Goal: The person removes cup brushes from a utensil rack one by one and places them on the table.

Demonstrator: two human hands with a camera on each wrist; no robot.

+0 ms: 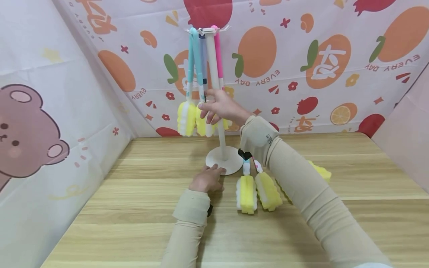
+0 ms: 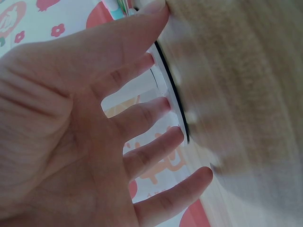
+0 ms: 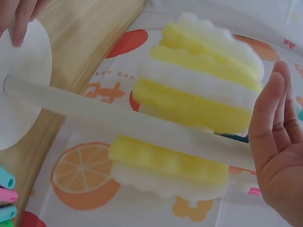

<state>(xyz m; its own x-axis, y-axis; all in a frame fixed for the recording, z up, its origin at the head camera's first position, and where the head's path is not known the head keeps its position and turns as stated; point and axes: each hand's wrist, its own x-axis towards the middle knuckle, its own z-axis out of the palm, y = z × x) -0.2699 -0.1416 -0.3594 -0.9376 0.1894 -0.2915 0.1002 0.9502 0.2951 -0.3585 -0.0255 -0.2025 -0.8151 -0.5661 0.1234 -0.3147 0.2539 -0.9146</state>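
Observation:
A white stand (image 1: 222, 143) with hooks on top carries several sponge bottle brushes with yellow-and-white heads. Teal-handled brushes (image 1: 186, 119) hang on its left, a blue handle (image 1: 203, 56) close to the pole, and a pink handle (image 1: 218, 56) on its right. My left hand (image 1: 207, 179) touches the rim of the round base (image 1: 231, 165) with spread fingers, as the left wrist view shows too. Beside the pole and the hanging sponge heads is my right hand (image 1: 222, 105), its fingers loosely bent; in the right wrist view nothing shows in its grasp.
On the wooden table (image 1: 140, 197), right of the base, lie more sponge brushes (image 1: 247, 195), partly hidden under my right forearm. Patterned cloth (image 1: 288, 93) stands behind the table, with a white cloth wall (image 1: 83, 123) at the left.

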